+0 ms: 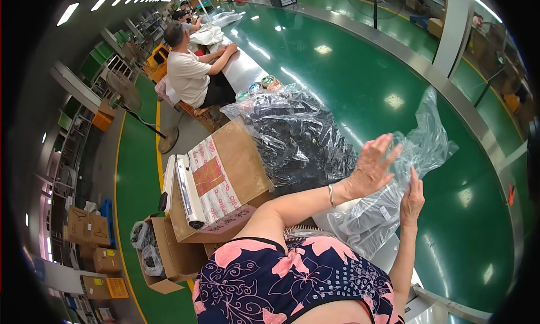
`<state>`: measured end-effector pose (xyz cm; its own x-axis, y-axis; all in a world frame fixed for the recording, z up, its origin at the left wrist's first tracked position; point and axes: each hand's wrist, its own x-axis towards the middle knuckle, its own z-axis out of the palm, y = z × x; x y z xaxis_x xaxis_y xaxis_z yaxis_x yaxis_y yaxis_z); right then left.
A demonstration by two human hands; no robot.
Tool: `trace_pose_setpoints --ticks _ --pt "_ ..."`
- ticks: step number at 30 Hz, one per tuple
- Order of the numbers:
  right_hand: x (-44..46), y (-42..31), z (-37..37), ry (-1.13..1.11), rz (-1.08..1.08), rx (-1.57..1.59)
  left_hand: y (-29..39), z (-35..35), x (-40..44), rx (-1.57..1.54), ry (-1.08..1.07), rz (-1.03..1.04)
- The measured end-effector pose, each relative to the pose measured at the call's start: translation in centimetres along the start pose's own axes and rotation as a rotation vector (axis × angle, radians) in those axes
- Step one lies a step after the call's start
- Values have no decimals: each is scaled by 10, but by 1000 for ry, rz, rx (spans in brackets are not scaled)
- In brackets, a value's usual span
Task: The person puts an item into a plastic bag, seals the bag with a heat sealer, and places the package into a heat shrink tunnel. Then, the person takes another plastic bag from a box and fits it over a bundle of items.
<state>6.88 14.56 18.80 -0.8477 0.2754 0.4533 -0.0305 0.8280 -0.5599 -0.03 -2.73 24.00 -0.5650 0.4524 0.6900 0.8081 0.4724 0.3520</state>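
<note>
- The left hand is right of the frame's middle, palm side down, with its fingers spread apart; it hangs over or against clear plastic, and whether it touches cannot be told.
- A bracelet circles the left wrist.
- The right hand is farther right and a little lower, its index finger extended up the frame and the others curled; whether these fingers pinch the plastic cannot be told.
- The clear plastic bag lies right of and below the frame's middle, at the near edge of the counter, its lower part around something greyish and bearing a small white label.
- Loose, crumpled clear film fans out toward the upper right, beyond both hands; whether it is part of the same bag is unclear.
- The counter has a shiny green top and a metal border, and fills much of the upper right.
- Near the middle of the frame, a large heap of dark goods in clear plastic lies beside a taped cardboard box.
- A long white device rests on that box, at its left end.
- An open carton in the lower left holds plastic-wrapped dark items.
- In the upper left, a seated co-worker in a pale shirt rests both forearms at the counter's edge; a standing fan is to the left.
</note>
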Motion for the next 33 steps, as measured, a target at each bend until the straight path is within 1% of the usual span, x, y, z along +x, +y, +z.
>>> trace_pose_setpoints --ticks 1,2,3,5,6,8,9,10,11,12,13,15,16,17,18,19,20,21,23,24,25,27,28,30,31,32,33 --pt "4 -2 7 69 -130 82 1 -6 4 129 -41 210" --pt "3 -5 10 135 -258 165 2 -2 4 132 -67 288" --pt "2 -12 7 132 -259 168 -1 8 1 134 -69 285" --pt "2 -27 -5 -146 53 273 -17 34 -11 21 -142 136" --pt "2 -25 -6 -143 51 273 -18 35 -7 35 -48 125" --pt "-1 -20 -7 -80 43 154 -25 32 -9 51 -67 105" --pt "-2 -22 -11 -82 42 157 -27 27 -9 66 -89 83" --pt "-1 -25 -20 -109 116 143 -31 26 -10 115 -39 100" --pt "-1 -27 -24 -137 193 128 -35 24 -10 117 -40 99" --pt "-2 -21 -22 -69 145 132 -40 23 -10 168 -62 77" --pt "-3 -10 -19 -69 146 132 -46 22 -10 219 -83 56" --pt "-2 10 -14 110 55 98 -58 22 -9 247 -46 77" --pt "0 13 -15 127 107 113 -59 21 -9 223 -73 24" --pt "0 20 -15 128 111 112 -61 22 -10 199 -101 -29" --pt "1 33 -13 96 171 114 -65 29 -15 145 -155 -50" --pt "3 51 -9 64 229 116 -66 34 -18 143 -157 -50" --pt "2 82 6 138 188 188 -64 40 -23 92 -252 -116" --pt "2 98 5 137 192 188 -63 46 -26 39 -348 -180" --pt "4 123 4 -32 720 697 -61 61 -30 24 -329 -208" --pt "2 141 8 -44 768 805 -62 68 -30 8 -305 -236" --pt "-1 154 8 -43 770 804 -64 74 -27 7 -308 -236" --pt "-6 177 7 -27 912 1167 -67 88 -24 -198 -252 -493" --pt "-7 180 5 -44 890 1195 -72 96 -21 -300 -239 -580" --pt "-10 188 5 -36 867 1298 -89 113 -14 -716 -333 -999" --pt "-9 181 5 95 971 1367 -112 142 -25 -988 -343 -1067" --pt "-19 214 17 75 916 1571 -112 151 -20 -1054 -304 -1157" --pt "-23 223 21 112 991 1649 -115 162 -17 -1045 -314 -1180"
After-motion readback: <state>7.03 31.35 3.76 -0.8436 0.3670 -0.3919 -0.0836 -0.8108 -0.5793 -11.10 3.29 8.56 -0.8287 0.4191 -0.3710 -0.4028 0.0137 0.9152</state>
